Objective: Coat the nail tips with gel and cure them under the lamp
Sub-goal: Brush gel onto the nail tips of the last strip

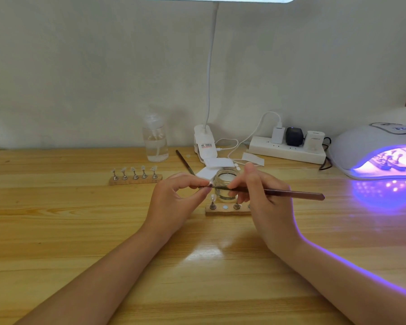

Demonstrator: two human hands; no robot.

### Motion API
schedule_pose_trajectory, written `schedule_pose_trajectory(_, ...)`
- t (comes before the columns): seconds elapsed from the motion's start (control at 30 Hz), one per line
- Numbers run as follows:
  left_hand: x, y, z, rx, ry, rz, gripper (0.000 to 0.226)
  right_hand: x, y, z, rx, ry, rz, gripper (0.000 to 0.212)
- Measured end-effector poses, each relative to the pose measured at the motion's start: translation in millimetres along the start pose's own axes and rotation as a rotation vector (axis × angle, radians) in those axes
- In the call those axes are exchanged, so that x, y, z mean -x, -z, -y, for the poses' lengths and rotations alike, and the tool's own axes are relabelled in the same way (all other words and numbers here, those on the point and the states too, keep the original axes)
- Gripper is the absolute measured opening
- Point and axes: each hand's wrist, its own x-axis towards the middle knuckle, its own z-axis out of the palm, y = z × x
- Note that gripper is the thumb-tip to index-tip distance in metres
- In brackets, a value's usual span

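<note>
My left hand (176, 198) pinches a small nail tip on its holder (208, 185) between thumb and fingers. My right hand (263, 198) grips a long brown brush (291, 194), and the brush's tip touches that nail tip. Just behind the hands stands a small glass gel jar (225, 181). Below them a wooden stand (227, 210) carries a few nail-tip holders and one vacant spot. A second wooden stand (135, 179) with several nail tips sits to the left. The curing lamp (370, 146) glows purple at the right, with a stand of tips inside.
A clear pump bottle (155, 139) stands at the back. A white clip lamp base (203, 143), white pads (218, 164), a second brush (184, 161) and a power strip (286, 150) with plugs lie behind the jar. The wooden table (80, 231) stretches toward me.
</note>
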Motion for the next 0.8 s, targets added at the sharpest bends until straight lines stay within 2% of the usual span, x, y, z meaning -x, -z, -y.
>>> schedule_pose_trajectory(0.2, -0.2, -0.4, 1.3, -0.008, -0.014, -0.013, 0.027, -2.2, 0.4, 0.4, -0.013, 0.025, -0.051, 0.040)
schedule_pose_trajectory(0.43, -0.3, -0.6, 1.3, -0.026, -0.022, -0.016, 0.027, 0.7, -0.2, -1.4, 0.007, 0.035, 0.009, 0.040)
schedule_pose_trajectory(0.63, 0.9, 0.5, -2.0, 0.008, 0.050, 0.005, 0.015, -3.1, 3.6, 3.1, -0.071, 0.031, -0.069, 0.046)
schedule_pose_trajectory(0.8, 1.0, 0.7, -4.1, 0.037, 0.057, 0.011, 0.013, -5.8, 11.3, -0.3, -0.031, 0.025, -0.073, 0.048)
